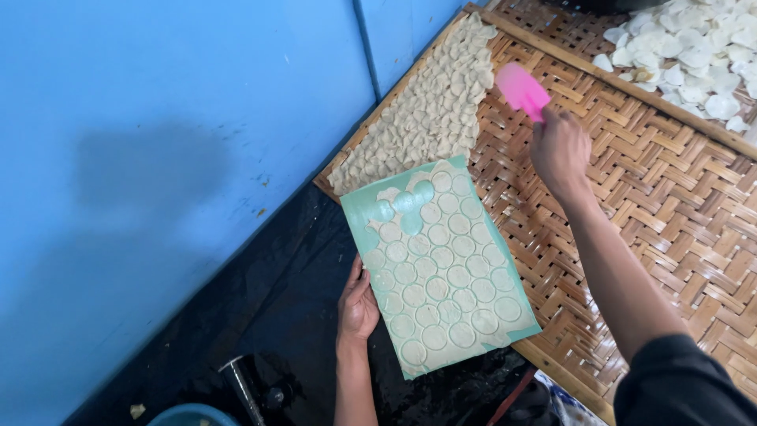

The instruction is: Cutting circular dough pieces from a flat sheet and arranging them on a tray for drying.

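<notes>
The left hand grips the long left edge of a green board; the thumb lies on top of the edge and the fingers go under it. The board rests with its far end on the woven bamboo tray and its near end over the dark wet floor. The board is covered with a thin sheet of pale dough cut into many round discs, row beside row. Near the far left corner of the board, beyond the left hand, a few discs are gone and the green surface shows there.

The right hand is closed around the handle of a pink spatula. It is raised over the tray, beyond the far end of the board and to the right of it, and the blade points away from the person. It does not touch the board.

Left of the spatula blade, just beyond the board, many dough discs lie overlapping in a long band along the left edge of the tray. Far to the right of the right hand, a second tray carries whiter pieces in a loose heap. To the left of both hands stands a blue wall. Near the person's left forearm there is a metal rod and the rim of a blue bowl.
</notes>
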